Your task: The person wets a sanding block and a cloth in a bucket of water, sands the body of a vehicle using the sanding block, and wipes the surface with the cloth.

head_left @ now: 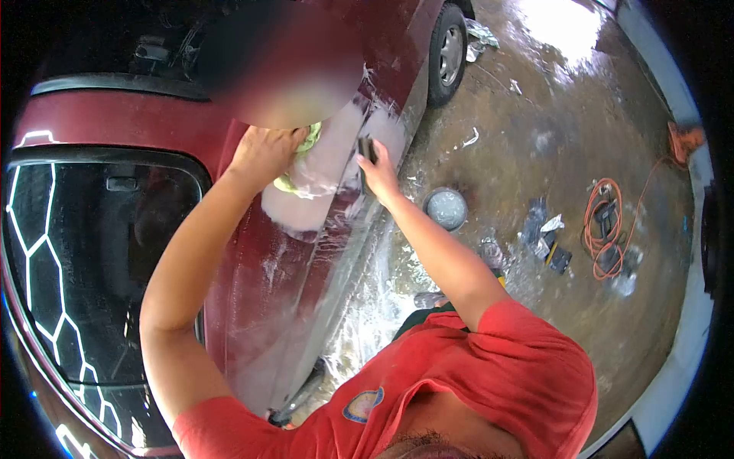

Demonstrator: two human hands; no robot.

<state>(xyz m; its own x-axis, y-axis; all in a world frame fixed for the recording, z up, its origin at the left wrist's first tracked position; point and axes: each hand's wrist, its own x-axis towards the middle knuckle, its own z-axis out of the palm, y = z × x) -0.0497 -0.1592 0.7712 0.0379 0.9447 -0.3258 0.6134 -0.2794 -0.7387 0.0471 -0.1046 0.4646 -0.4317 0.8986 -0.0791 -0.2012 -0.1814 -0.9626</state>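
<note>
A dark red car (252,329) fills the left side, with a whitish sanded patch (336,145) on its door area. My left hand (266,155) is closed on a yellow-green cloth (310,139), pressed to the panel beside that patch; part of the cloth shows below the fingers. In my right hand (379,174) is a dark, flat sanding block (367,153), held against the lower part of the patch. Pale, wet-looking residue runs down the panel beneath both hands. A blurred area above hides part of the car.
A round bucket of greyish liquid (446,209) stands on the wet floor near my right forearm. Beyond it lie scraps and packets (544,237) and a coiled orange cord (604,229) with a dark tool. The car's wheel (449,55) is at the top.
</note>
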